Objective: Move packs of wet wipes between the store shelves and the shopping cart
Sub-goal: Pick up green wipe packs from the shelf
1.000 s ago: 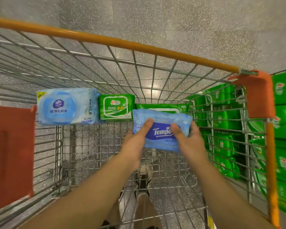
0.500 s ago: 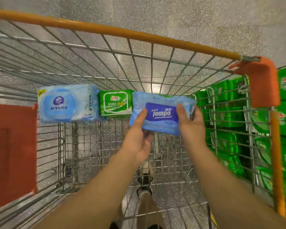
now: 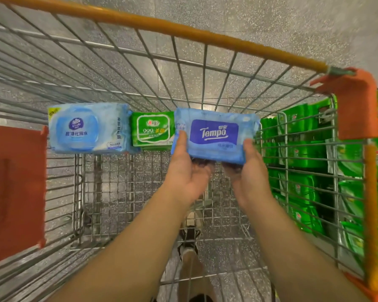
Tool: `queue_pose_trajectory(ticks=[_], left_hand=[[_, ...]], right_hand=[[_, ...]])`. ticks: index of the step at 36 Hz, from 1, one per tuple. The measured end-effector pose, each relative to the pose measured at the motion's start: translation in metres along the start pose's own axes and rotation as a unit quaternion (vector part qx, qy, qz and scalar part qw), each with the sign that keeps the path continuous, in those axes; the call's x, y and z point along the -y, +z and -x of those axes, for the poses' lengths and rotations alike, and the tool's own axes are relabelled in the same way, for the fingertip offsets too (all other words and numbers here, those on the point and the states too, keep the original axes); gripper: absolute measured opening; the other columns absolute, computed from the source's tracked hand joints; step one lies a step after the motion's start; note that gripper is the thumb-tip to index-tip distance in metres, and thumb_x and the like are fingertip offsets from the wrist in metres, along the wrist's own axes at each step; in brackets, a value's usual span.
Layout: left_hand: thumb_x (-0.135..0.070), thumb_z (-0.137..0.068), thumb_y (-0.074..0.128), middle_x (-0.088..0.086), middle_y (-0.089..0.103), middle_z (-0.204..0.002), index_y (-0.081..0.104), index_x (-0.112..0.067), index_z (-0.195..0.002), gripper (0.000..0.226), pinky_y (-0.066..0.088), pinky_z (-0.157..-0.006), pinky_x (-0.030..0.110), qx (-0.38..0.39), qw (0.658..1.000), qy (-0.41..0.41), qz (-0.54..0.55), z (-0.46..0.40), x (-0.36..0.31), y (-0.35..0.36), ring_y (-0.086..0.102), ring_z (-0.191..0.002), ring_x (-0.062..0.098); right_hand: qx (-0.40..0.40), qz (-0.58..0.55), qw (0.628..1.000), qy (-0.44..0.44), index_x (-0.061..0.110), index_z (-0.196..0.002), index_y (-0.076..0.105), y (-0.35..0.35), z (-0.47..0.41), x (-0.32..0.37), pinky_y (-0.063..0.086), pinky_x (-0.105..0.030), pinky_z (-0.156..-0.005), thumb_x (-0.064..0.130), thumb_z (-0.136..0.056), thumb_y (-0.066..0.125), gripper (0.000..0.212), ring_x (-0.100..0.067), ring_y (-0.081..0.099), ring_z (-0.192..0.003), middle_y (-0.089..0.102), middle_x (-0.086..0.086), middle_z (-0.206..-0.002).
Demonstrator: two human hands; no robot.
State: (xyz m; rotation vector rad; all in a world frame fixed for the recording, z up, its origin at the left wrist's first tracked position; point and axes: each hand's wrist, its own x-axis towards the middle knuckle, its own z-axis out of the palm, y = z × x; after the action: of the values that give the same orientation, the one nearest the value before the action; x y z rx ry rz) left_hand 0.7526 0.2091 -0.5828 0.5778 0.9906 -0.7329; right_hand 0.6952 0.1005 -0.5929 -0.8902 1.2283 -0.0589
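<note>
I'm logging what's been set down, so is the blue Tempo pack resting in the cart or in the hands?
In the hands. The Tempo pack is gripped at its ends by the left hand and right hand, beside the green pack.

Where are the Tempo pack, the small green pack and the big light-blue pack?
Tempo pack (image 3: 214, 134): head view, on its dark blue label.
Small green pack (image 3: 153, 130): head view, on its front label.
Big light-blue pack (image 3: 85, 128): head view, on its round lid.
</note>
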Motion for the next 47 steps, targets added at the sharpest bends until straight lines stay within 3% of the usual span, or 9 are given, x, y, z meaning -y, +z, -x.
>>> queue_pose_trajectory(ticks=[10,16,21,24,27,29,31,38,47], left_hand=[[-0.068,-0.091,0.051,0.017,0.071,-0.119,0.064,-0.014,-0.13,0.068,0.058,-0.088,0.044,-0.03,0.994,-0.016,-0.104,0.015,-0.001,0.021,0.069,-0.107,0.031],[-0.075,-0.092,0.036,0.016,0.076,-0.094,0.067,-0.012,-0.121,0.076,0.058,-0.076,0.037,-0.002,0.977,-0.029,-0.21,0.066,-0.005,0.033,0.075,-0.078,0.027],[-0.084,-0.086,0.03,0.012,0.037,-0.156,0.042,-0.021,-0.15,0.091,0.038,-0.112,0.049,-0.019,0.947,-0.048,-0.318,0.116,-0.007,0.041,0.045,-0.135,0.034],[-0.081,-0.088,0.031,0.004,0.049,-0.138,0.054,-0.023,-0.137,0.08,0.037,-0.107,0.047,-0.019,0.926,-0.026,-0.376,0.154,-0.007,0.048,0.047,-0.127,0.026],[-0.072,-0.094,0.036,-0.001,0.049,-0.14,0.051,-0.021,-0.142,0.071,0.033,-0.093,0.036,-0.033,0.881,0.022,-0.471,0.2,-0.011,0.057,0.046,-0.131,0.024],[-0.078,-0.084,0.044,-0.001,0.047,-0.149,0.048,-0.026,-0.146,0.08,0.032,-0.095,0.033,-0.034,0.835,0.075,-0.544,0.229,-0.012,0.06,0.048,-0.129,0.022],[-0.088,-0.069,0.048,-0.001,0.048,-0.15,0.047,-0.032,-0.146,0.095,0.038,-0.104,0.036,-0.029,0.755,0.136,-0.641,0.259,-0.017,0.06,0.052,-0.124,0.02],[-0.088,-0.077,0.038,-0.001,0.033,-0.16,0.032,-0.024,-0.154,0.1,0.031,-0.116,0.038,-0.035,0.354,0.33,-0.874,0.355,-0.055,0.071,0.035,-0.144,0.022],[-0.105,-0.053,0.006,-0.001,0.023,-0.165,0.021,-0.027,-0.157,0.131,0.027,-0.119,0.05,-0.002,0.164,0.429,-0.888,0.446,-0.062,0.089,0.025,-0.15,0.024]], right_hand=[[-0.008,0.076,0.996,0.051,0.014,-0.13,0.062,-0.004,-0.005,0.017,0.054,-0.035,-0.07,0.054,-0.094,0.062,0.054,-0.016,0.069,-0.08,0.074,-0.007,-0.113],[0.074,0.009,0.993,0.096,0.013,-0.131,0.065,-0.001,0.018,0.031,0.046,-0.06,-0.106,0.057,-0.097,0.055,0.056,-0.038,0.062,-0.113,0.066,-0.019,-0.133],[0.069,0.063,0.986,0.137,0.016,-0.154,0.04,-0.008,0.068,0.059,0.043,-0.047,-0.108,0.059,-0.1,0.048,0.069,-0.037,0.042,-0.142,0.03,-0.021,-0.161],[0.081,0.138,0.981,0.107,0.011,-0.145,0.048,-0.015,0.101,0.073,0.05,-0.043,-0.099,0.052,-0.102,0.049,0.06,-0.026,0.056,-0.12,0.052,-0.012,-0.141],[0.073,0.288,0.954,0.022,0.024,-0.106,0.064,-0.017,0.135,0.092,0.047,-0.027,-0.064,0.045,-0.1,0.051,0.026,-0.016,0.053,-0.077,0.056,0.0,-0.093],[0.083,0.437,0.892,-0.08,0.019,-0.109,0.066,-0.019,0.162,0.11,0.041,-0.017,-0.059,0.038,-0.105,0.045,0.029,-0.022,0.052,-0.077,0.058,-0.004,-0.092],[0.105,0.529,0.825,-0.17,0.014,-0.128,0.064,-0.024,0.189,0.128,0.045,-0.02,-0.08,0.044,-0.108,0.037,0.045,-0.029,0.062,-0.104,0.067,-0.011,-0.118],[0.11,0.634,0.688,-0.335,0.028,-0.151,0.048,-0.04,0.272,0.196,0.042,-0.034,-0.109,0.056,-0.105,0.034,0.055,-0.025,0.053,-0.135,0.052,-0.002,-0.153],[0.033,0.696,0.597,-0.396,0.033,-0.153,0.042,-0.083,0.375,0.226,0.044,-0.039,-0.111,0.074,-0.096,0.02,0.073,-0.022,0.049,-0.138,0.048,0.001,-0.155]])
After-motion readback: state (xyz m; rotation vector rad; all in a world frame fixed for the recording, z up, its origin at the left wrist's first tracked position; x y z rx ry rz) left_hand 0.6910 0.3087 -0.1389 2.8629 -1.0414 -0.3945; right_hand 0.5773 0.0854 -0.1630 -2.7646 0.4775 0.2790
